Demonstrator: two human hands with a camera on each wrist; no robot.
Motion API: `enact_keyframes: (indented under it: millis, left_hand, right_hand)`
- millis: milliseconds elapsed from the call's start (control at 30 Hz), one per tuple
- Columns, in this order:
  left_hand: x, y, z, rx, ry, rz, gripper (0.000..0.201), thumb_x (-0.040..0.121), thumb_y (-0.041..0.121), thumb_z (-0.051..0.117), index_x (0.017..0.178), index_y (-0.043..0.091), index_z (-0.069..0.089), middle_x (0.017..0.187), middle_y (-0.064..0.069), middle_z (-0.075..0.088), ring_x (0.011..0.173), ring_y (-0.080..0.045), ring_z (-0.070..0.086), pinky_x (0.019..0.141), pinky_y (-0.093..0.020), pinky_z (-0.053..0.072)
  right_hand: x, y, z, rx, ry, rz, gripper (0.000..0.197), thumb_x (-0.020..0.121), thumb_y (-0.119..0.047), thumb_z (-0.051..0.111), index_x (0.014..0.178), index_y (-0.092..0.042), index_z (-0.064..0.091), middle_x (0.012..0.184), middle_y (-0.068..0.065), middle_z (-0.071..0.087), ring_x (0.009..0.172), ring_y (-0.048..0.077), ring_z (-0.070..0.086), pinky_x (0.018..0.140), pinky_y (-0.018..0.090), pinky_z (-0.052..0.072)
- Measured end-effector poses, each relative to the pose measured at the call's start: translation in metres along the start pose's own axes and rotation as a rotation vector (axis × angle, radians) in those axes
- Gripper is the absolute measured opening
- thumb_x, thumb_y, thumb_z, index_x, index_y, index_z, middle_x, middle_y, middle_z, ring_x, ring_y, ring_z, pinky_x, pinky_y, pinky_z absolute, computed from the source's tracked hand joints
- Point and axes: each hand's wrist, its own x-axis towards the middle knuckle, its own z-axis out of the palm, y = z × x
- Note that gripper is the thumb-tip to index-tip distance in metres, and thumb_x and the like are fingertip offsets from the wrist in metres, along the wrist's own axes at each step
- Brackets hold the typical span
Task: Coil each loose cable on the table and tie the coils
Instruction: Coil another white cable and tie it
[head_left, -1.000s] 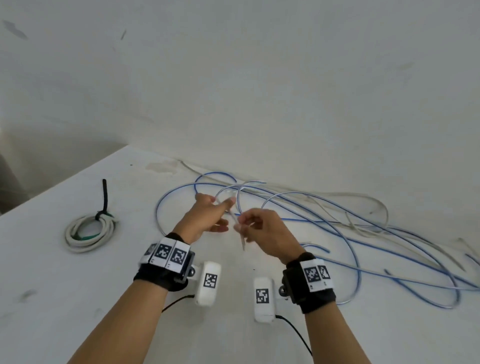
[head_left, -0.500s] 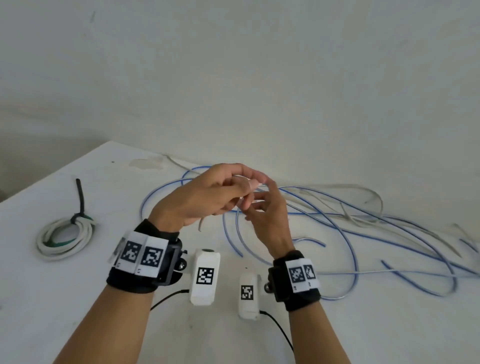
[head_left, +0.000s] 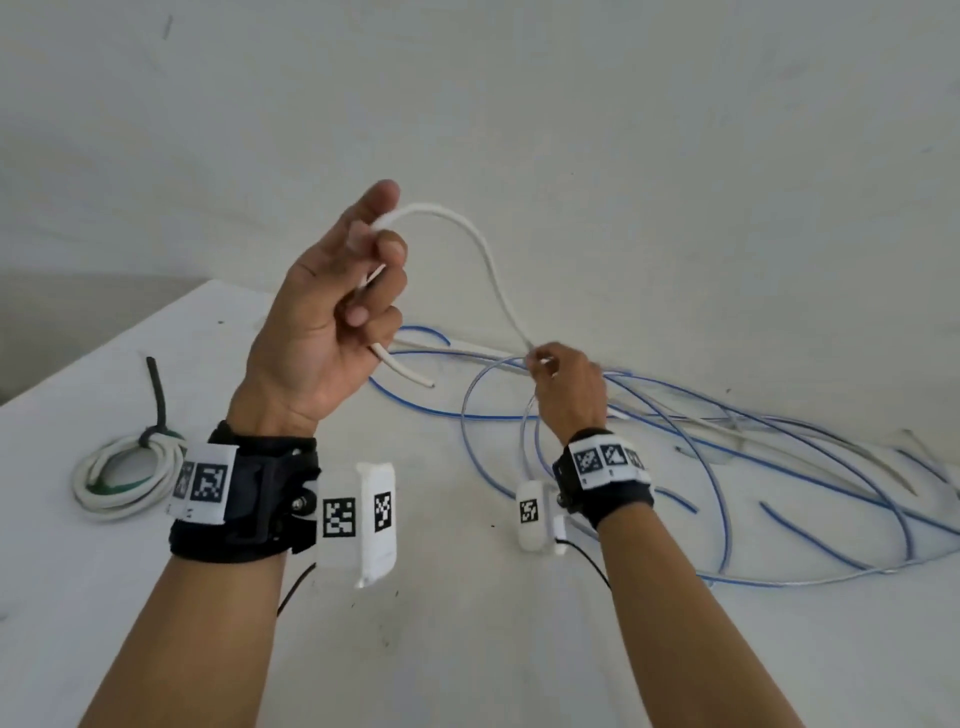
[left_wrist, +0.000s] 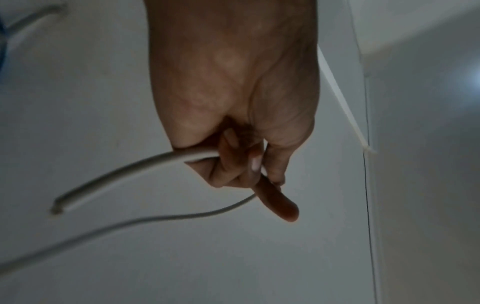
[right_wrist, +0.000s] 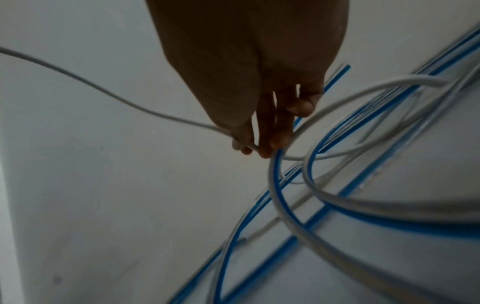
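Now my left hand (head_left: 322, 332) grips white cable (head_left: 483, 249) end, raised | right hand (head_left: 569, 389) pinches it lower, above loose blue cables (head_left: 779, 452) (far right tabletop (head_left: 467, 649)) | tied coil (head_left: 124, 478) left.

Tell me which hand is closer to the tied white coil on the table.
Left. The left hand is raised above the table, just right of the tied white coil; the right hand is farther right, over the loose blue cables.

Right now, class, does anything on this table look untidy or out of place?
Yes: the blue-and-white cables sprawl in crossed, overlapping loops along the wall, still uncoiled. By contrast the white coil at the left lies neatly tied. The left hand and right hand hold only one white cable.
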Motion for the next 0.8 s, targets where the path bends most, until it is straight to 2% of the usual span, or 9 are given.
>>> enact_keyframes:
  millis: [100, 200, 267, 400, 500, 567, 700, 767, 800]
  left_hand:
    - [0.004, -0.007, 0.002, 0.173, 0.129, -0.048, 0.034, 0.106, 0.011, 0.041, 0.132, 0.025, 0.058, 0.082, 0.011, 0.062, 0.055, -0.005, 0.026, 0.047, -0.011, 0.026]
    - [0.007, -0.013, 0.009, 0.195, 0.213, -0.134, 0.033, 0.107, 0.010, 0.039, 0.136, 0.015, 0.056, 0.073, 0.008, 0.053, 0.057, -0.006, 0.025, 0.045, -0.014, 0.025]
    - [0.008, -0.015, 0.013, 0.226, 0.216, -0.153, 0.030, 0.107, 0.012, 0.040, 0.132, 0.010, 0.057, 0.070, 0.008, 0.048, 0.058, -0.007, 0.024, 0.046, -0.016, 0.022]
    - [0.007, -0.023, 0.025, 0.292, 0.218, -0.127, 0.024, 0.108, 0.010, 0.040, 0.116, 0.008, 0.063, 0.071, 0.006, 0.049, 0.058, -0.007, 0.027, 0.050, -0.019, 0.020]
    - [0.008, -0.028, 0.032, 0.266, 0.217, -0.114, 0.021, 0.106, 0.008, 0.043, 0.112, 0.008, 0.063, 0.074, 0.003, 0.049, 0.057, -0.006, 0.031, 0.050, -0.018, 0.022]
    - [0.008, -0.030, 0.035, 0.290, 0.195, -0.095, 0.019, 0.104, 0.010, 0.051, 0.118, 0.012, 0.062, 0.076, 0.002, 0.045, 0.057, -0.006, 0.033, 0.051, -0.018, 0.027]
    - [0.002, -0.040, 0.037, 0.724, 0.183, -0.116, 0.064, 0.097, 0.023, 0.067, 0.151, 0.032, 0.034, 0.069, 0.006, 0.043, 0.058, -0.010, 0.040, 0.057, -0.018, 0.037]
    - [0.002, -0.047, 0.040, 0.823, 0.182, -0.210, 0.071, 0.096, 0.027, 0.069, 0.155, 0.027, 0.029, 0.066, 0.011, 0.047, 0.053, -0.004, 0.043, 0.055, -0.015, 0.036]
    - [0.003, -0.050, 0.040, 0.831, 0.187, -0.242, 0.064, 0.097, 0.027, 0.068, 0.152, 0.022, 0.037, 0.067, 0.010, 0.050, 0.049, -0.001, 0.043, 0.052, -0.014, 0.036]
  right_hand:
    - [0.018, -0.011, -0.010, 0.244, 0.103, 0.047, 0.013, 0.099, -0.015, 0.057, 0.098, -0.016, 0.070, 0.081, 0.000, 0.075, 0.076, 0.022, 0.068, 0.076, 0.037, 0.055]
    - [0.023, -0.025, -0.031, 0.702, 0.094, 0.086, 0.012, 0.103, -0.013, 0.056, 0.100, -0.009, 0.066, 0.078, 0.002, 0.071, 0.057, 0.011, 0.058, 0.055, 0.024, 0.048]
    - [0.021, -0.037, -0.049, 1.004, 0.029, 0.114, 0.014, 0.106, -0.015, 0.052, 0.102, -0.011, 0.064, 0.087, 0.004, 0.072, 0.061, 0.009, 0.059, 0.051, 0.018, 0.041]
    - [0.021, -0.050, -0.085, 1.501, -0.106, 0.172, 0.015, 0.106, -0.012, 0.047, 0.109, -0.013, 0.061, 0.095, 0.005, 0.073, 0.069, 0.011, 0.063, 0.054, 0.018, 0.044]
    - [0.019, -0.060, -0.102, 1.588, -0.143, 0.150, 0.013, 0.105, -0.013, 0.050, 0.110, -0.012, 0.062, 0.095, 0.004, 0.074, 0.069, 0.011, 0.061, 0.056, 0.018, 0.046]
    - [0.015, -0.067, -0.112, 1.604, -0.182, 0.107, 0.013, 0.106, -0.017, 0.049, 0.108, -0.014, 0.061, 0.092, 0.002, 0.072, 0.069, 0.010, 0.060, 0.056, 0.017, 0.046]
    - [0.005, -0.089, -0.124, 1.635, -0.324, 0.161, 0.020, 0.108, -0.022, 0.044, 0.099, -0.016, 0.061, 0.081, -0.002, 0.069, 0.066, 0.008, 0.063, 0.053, 0.015, 0.043]
    - [-0.001, -0.097, -0.123, 1.643, -0.393, 0.230, 0.021, 0.107, -0.021, 0.045, 0.097, -0.014, 0.062, 0.077, -0.002, 0.068, 0.064, 0.009, 0.064, 0.050, 0.015, 0.043]
    - [-0.004, -0.099, -0.122, 1.649, -0.419, 0.253, 0.021, 0.107, -0.020, 0.046, 0.096, -0.013, 0.063, 0.076, -0.002, 0.067, 0.063, 0.009, 0.064, 0.049, 0.015, 0.043]
